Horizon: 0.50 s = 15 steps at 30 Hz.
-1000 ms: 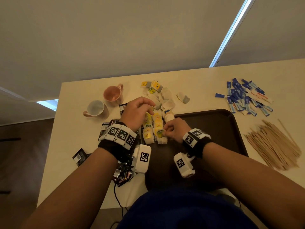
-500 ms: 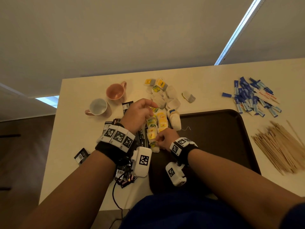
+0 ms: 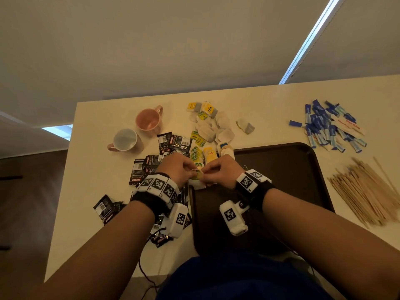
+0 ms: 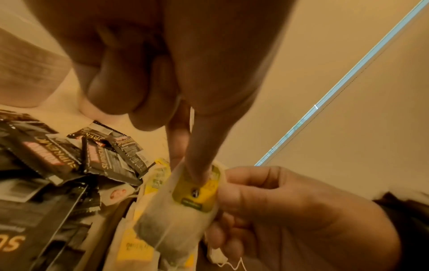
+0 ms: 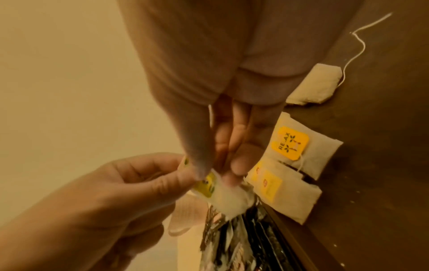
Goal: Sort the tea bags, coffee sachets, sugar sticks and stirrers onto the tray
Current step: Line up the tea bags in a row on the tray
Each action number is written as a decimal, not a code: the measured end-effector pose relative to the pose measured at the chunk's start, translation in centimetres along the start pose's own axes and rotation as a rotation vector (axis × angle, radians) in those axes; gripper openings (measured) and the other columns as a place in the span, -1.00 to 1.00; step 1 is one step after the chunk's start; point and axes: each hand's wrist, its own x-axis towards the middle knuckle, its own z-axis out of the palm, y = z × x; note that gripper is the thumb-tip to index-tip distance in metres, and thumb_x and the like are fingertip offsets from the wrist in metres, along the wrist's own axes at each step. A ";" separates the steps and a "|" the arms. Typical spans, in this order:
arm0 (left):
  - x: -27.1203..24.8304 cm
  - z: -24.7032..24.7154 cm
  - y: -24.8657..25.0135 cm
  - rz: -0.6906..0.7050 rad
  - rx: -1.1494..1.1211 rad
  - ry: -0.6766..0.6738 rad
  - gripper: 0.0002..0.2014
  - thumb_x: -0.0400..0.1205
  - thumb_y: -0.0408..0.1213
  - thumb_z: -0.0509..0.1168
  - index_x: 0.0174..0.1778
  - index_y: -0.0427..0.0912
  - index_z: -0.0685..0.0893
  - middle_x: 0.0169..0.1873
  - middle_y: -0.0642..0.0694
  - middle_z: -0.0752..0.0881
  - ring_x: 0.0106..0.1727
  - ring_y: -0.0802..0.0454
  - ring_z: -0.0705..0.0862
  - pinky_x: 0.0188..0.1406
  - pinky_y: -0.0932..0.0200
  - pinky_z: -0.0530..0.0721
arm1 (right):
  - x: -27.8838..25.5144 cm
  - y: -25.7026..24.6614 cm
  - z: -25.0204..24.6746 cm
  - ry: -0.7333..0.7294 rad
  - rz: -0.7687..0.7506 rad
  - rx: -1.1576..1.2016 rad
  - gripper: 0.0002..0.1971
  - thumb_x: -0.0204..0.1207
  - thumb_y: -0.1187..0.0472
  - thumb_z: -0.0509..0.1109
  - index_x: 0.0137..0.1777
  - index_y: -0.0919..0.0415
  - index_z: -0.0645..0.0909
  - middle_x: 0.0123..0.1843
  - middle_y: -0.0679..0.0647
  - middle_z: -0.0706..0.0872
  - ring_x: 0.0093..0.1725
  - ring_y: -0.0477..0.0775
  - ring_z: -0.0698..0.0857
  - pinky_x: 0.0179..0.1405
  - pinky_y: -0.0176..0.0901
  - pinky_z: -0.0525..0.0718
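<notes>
Paper tea bag (image 4: 178, 207) pinched between left hand (image 3: 179, 167) and right hand (image 3: 220, 169), held just above the tray's (image 3: 303, 167) left edge. Probably squaring it up to extend the row of tea bags (image 5: 299, 154) already there.

Both the right hand (image 5: 223, 128) and the left hand (image 5: 120, 192) pinch one tea bag (image 5: 223, 198). Beside them, two yellow-tagged bags (image 5: 301, 146) lie on the dark tray (image 5: 383, 165).

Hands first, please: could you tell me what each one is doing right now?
Left hand: pinching the tea bag.
Right hand: pinching the same tea bag.
</notes>
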 end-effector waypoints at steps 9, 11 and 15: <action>0.2 -2.1 -1.1 -0.036 -0.030 0.154 -0.97 0.54 -0.22 0.54 -0.13 -0.01 0.85 -0.39 0.18 0.69 -0.21 0.13 0.69 -0.12 0.17 0.63 | 3.9 0.3 2.1 -0.061 -0.012 -0.845 -0.49 0.56 0.05 0.43 0.51 -0.11 0.47 0.35 0.07 0.58 0.33 0.11 0.58 0.28 0.02 0.60; 0.2 -2.2 -1.1 -0.034 -0.069 0.162 -0.97 0.53 -0.22 0.54 -0.17 0.01 0.84 -0.37 0.14 0.71 -0.21 0.10 0.70 -0.12 0.15 0.66 | 4.3 0.1 2.5 -0.081 -0.017 -0.925 -0.51 0.57 0.04 0.41 0.50 -0.12 0.46 0.37 0.08 0.54 0.35 0.15 0.57 0.22 0.06 0.62; 0.2 -2.2 -1.2 -0.027 -0.105 0.177 -0.97 0.54 -0.24 0.54 -0.14 -0.03 0.85 -0.39 0.14 0.70 -0.31 0.20 0.63 -0.23 0.24 0.55 | 4.7 0.1 2.9 -0.098 -0.037 -0.981 -0.59 0.56 0.11 0.41 0.41 -0.03 0.52 0.29 0.04 0.54 0.26 0.14 0.62 0.07 0.00 0.63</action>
